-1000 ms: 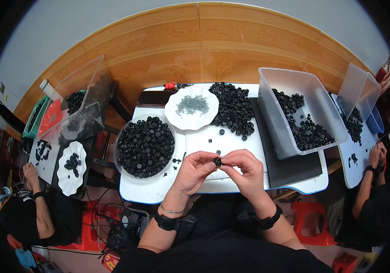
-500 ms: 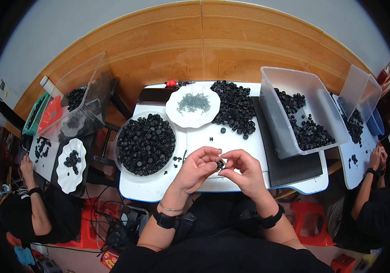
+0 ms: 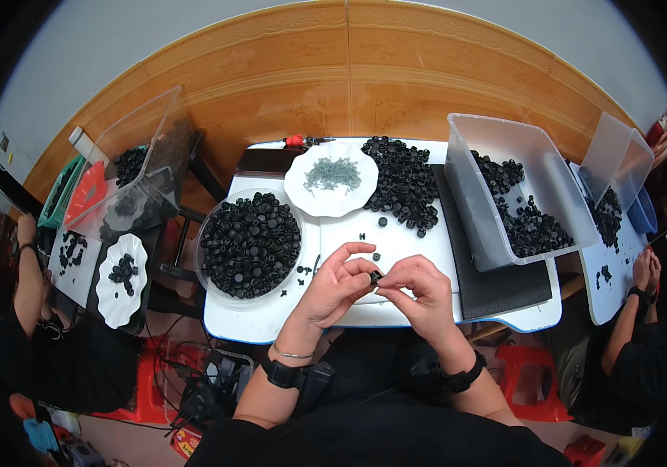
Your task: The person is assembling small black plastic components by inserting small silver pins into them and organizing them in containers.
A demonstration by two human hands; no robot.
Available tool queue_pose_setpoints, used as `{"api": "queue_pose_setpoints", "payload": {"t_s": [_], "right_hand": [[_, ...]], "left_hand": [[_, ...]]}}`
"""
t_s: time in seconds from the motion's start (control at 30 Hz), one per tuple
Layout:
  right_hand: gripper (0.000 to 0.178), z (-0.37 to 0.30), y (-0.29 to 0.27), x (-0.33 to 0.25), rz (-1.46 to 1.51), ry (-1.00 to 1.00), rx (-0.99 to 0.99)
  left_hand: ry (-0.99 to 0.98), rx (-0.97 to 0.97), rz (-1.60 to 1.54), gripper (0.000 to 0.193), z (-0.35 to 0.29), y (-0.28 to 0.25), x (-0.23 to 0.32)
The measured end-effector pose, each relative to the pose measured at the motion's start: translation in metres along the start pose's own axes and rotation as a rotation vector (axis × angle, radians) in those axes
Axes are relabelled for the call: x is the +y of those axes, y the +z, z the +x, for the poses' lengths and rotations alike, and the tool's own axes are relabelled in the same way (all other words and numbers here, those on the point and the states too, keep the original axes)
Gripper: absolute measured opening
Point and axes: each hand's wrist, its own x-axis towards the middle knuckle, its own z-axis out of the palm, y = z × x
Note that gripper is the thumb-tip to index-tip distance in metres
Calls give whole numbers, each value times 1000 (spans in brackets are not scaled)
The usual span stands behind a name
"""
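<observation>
Above the front of the white table, my left hand [image 3: 336, 287] is closed in a pinch on a small black plastic part [image 3: 375, 277]. My right hand [image 3: 417, 289] meets it from the other side, thumb and forefinger pressed together at the part's edge. Whether those right fingers hold a separate tiny piece is hidden. Just beyond my fingertips lies a small black piece [image 3: 377, 256]. To the left stands a round clear tub [image 3: 200, 247] full of black caps. Behind my hands is a white scalloped plate [image 3: 302, 204] bearing a heap of tiny greenish-clear pieces.
A heap of black parts [image 3: 402, 180] covers the table's back. On the right, a translucent bin [image 3: 469, 210] with black parts stands on a dark mat [image 3: 497, 294]. Red-handled tools [image 3: 294, 141] lie at the far edge. Co-workers sit at both sides, the right one's hands [image 3: 645, 268] together.
My right fingers have tilted and closed further over the small part. My left forefinger has lifted, and a black piece shows beyond it. The left co-worker's arm has risen.
</observation>
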Motion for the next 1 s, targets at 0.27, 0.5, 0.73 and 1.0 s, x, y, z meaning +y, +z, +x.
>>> {"api": "queue_pose_setpoints", "payload": {"t_s": [0.27, 0.5, 0.73, 1.0], "right_hand": [[17, -1, 3, -5, -21, 27, 48], [23, 1, 3, -9, 70, 164, 25], [28, 3, -3, -12, -61, 130, -150], [23, 1, -2, -12, 1, 163, -125]], "left_hand": [[14, 5, 1, 48, 0, -2, -2], [-22, -55, 12, 58, -1, -5, 0], [-58, -64, 49, 62, -2, 0, 3], [-68, -93, -2, 72, 0, -2, -2]]}}
